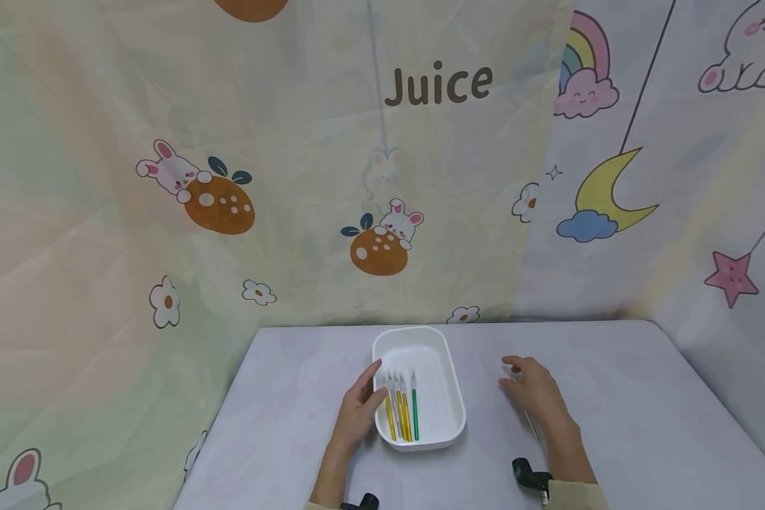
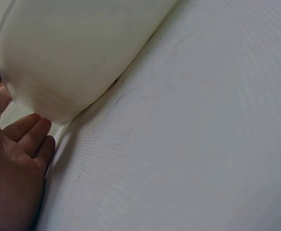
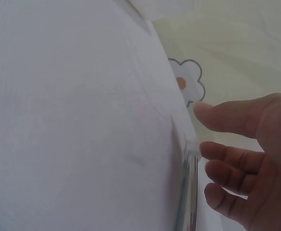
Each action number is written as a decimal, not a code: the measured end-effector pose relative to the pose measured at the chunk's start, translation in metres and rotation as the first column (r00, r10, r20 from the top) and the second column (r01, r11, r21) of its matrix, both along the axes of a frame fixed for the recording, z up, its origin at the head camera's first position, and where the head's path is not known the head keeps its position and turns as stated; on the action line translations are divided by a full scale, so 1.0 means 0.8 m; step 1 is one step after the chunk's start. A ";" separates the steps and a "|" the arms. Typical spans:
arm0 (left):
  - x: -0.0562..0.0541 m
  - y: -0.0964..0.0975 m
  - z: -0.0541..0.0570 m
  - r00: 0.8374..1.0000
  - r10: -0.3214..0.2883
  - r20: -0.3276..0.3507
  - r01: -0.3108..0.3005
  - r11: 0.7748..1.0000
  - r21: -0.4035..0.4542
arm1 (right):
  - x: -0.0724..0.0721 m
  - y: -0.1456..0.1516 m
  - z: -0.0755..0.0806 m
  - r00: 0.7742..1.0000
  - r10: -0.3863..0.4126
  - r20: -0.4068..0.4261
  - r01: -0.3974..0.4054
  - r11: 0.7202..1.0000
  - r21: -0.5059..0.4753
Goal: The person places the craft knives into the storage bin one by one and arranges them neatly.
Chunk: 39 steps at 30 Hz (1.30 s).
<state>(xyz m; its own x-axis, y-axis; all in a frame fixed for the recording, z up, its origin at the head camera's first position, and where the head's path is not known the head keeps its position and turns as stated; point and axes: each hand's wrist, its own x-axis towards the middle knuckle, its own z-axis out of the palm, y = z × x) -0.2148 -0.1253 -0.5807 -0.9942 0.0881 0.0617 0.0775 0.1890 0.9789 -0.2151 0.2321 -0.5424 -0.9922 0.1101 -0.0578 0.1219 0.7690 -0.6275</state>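
A white rectangular tray (image 1: 443, 404) sits on the table. Inside it, toward its left side, lie several slim pen-shaped tools (image 1: 400, 407) with yellow, silver and green shafts and pale tapered tips. My left hand (image 1: 357, 411) grips the tray's left side, thumb at the rim and fingers along the outer wall. To the right of the tray, my right hand (image 1: 535, 389) is held with fingers bent loosely and thumb apart, nothing between them. Close to those fingers is a silver slim tool (image 3: 191, 192) with a pale tip, partly hidden under the hand in the head view.
A white cloth covers the table (image 1: 280, 425). Behind it hangs a printed curtain (image 1: 306, 177) with rabbits, flowers and the word Juice. Another printed cloth (image 1: 695, 234) lines the right side. Black wrist devices (image 1: 529, 474) sit near both sleeves.
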 end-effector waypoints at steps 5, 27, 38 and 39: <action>0.000 0.001 0.000 1.000 -0.001 -0.004 0.001 1.000 -0.003 | 0.000 0.004 -0.005 1.000 0.024 -0.015 -0.024 1.000 0.007; 0.000 0.000 -0.003 1.000 -0.003 -0.020 0.003 1.000 -0.005 | 0.000 0.012 -0.012 0.997 0.054 -0.058 -0.049 0.996 0.081; 0.002 0.001 -0.001 1.000 -0.007 -0.014 0.007 1.000 -0.007 | -0.002 0.013 -0.011 0.998 0.056 -0.039 -0.051 0.991 0.121; 0.001 0.000 -0.001 1.000 -0.007 -0.014 0.007 1.000 -0.007 | -0.003 0.012 -0.011 0.998 0.053 -0.040 -0.048 0.992 0.119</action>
